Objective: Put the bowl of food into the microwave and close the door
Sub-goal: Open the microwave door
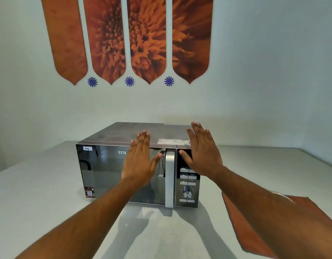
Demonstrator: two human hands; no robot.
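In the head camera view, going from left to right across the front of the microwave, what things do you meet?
"Veg" label → left hand → door handle → right hand, held over the button panel → brown mat on the table.

Two bare forearms; hands ringless; no sleeves in view

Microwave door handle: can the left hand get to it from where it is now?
Probably yes. The left hand is open in front of the shut door, its thumb just beside the silver handle; nothing lies between them.
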